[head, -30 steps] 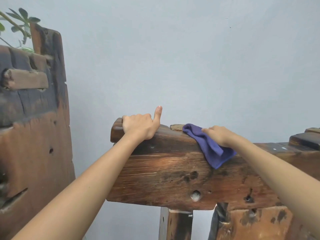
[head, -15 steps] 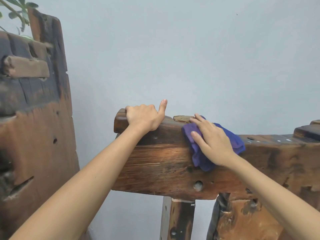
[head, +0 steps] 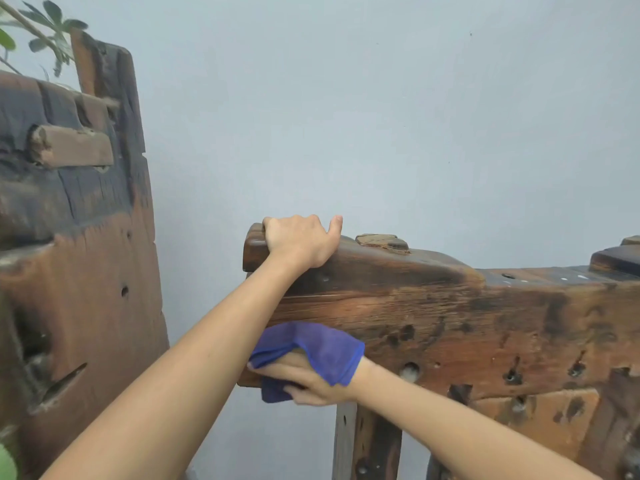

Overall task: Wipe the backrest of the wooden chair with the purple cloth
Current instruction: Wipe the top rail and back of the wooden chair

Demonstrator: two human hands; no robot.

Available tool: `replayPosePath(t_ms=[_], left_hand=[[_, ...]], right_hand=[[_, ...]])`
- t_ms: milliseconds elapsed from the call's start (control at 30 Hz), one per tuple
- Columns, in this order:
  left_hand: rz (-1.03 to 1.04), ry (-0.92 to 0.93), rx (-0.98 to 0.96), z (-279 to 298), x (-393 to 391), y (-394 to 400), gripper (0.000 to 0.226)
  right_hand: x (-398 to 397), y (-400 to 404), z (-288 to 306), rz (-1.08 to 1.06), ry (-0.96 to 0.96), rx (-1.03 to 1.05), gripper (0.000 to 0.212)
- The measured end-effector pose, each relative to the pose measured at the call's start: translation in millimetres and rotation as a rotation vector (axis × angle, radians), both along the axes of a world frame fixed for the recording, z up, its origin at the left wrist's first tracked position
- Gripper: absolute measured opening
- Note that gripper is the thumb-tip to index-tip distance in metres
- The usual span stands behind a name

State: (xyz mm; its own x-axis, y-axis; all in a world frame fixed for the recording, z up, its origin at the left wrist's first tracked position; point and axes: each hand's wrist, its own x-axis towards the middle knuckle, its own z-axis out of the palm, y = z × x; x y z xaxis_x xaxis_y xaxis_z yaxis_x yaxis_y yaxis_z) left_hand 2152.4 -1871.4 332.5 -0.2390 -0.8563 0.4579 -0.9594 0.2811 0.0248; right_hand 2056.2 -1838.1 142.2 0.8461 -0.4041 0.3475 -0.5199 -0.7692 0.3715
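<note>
From the head camera, the left hand [head: 300, 241] grips the top left end of the dark, weathered wooden chair backrest [head: 450, 320], fingers curled over its upper edge. The right hand [head: 304, 379] clutches the crumpled purple cloth [head: 322, 351] and presses it against the backrest's lower left corner, the cloth draped over the knuckles. Another rough wooden plank piece [head: 76, 237] stands at left against the pale grey wall [head: 381, 116].

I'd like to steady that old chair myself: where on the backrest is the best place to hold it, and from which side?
Grip the rounded top edge of the backrest at its left end, coming from above as the left hand does. The rail there is narrow enough for fingers to curl over, and it leaves the front face free for the purple cloth in the right hand.
</note>
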Motion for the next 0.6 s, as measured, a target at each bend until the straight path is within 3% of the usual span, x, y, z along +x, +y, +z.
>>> replayPosePath(t_ms=[133,233,333,433,500,567,600], left_hand=[[0.002,-0.051,0.015,-0.9,0.3,-1.2,0.074],[0.027,-0.087,0.058,0.8,-4.0,0.3,0.076],[0.079,-0.114,0.092,5.0,-8.5,3.7,0.07],[0.115,-0.12,0.123,8.2,-13.3,8.6,0.06],[0.105,-0.127,0.129,9.3,-12.5,12.4,0.061],[0.078,-0.14,0.103,8.6,-6.9,12.0,0.065],[0.056,-0.141,0.092,7.7,-4.0,12.3,0.068]], right_hand=[[-91.3,5.7,63.3,-0.169,-0.28,-0.258,0.061],[-142.5,19.7,62.8,-0.534,-0.686,-0.51,0.063],[-121.2,19.6,31.6,-0.883,-1.292,-0.538,0.062],[-56.4,11.9,18.8,-0.928,-1.637,-0.456,0.062],[-8.4,9.4,0.1,-0.947,-1.572,-0.406,0.066],[17.7,17.7,-35.0,-0.852,-1.086,-0.379,0.07],[8.3,21.5,-47.2,-0.695,-0.788,-0.366,0.07]])
